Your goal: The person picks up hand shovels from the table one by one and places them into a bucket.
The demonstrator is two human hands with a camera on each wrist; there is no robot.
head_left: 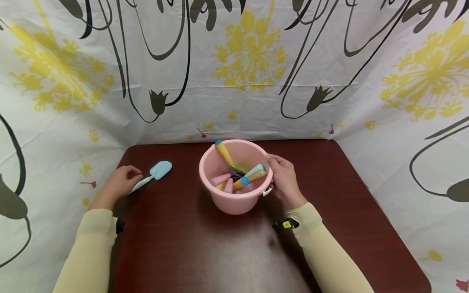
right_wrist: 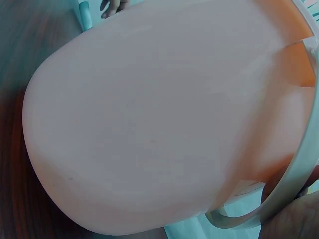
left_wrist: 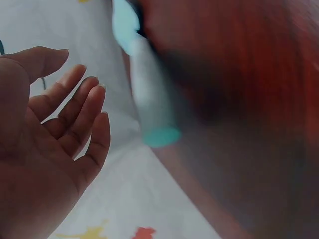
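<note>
In the head view a pink bucket (head_left: 234, 203) stands on the table, holding several small tools with coloured handles, one yellow handle (head_left: 224, 152) leaning up against the rim. My right hand (head_left: 283, 177) grips the bucket's rim at its right side, thumb at the top edge. To the left lies a light blue toy shovel (head_left: 161, 169), its blade pointing away from me. My left hand (head_left: 122, 181) is beside the shovel's handle, fingers loosely bent; the left wrist view shows a gap between those fingers (left_wrist: 94, 107) and the handle (left_wrist: 152, 94).
A dark red-brown table (head_left: 227, 252) with rounded corners lies under everything. A white cloth (head_left: 238, 110) with yellow flower prints hangs behind it and along both sides. The bucket's pale carrying handle (right_wrist: 294, 174) crosses the right wrist view.
</note>
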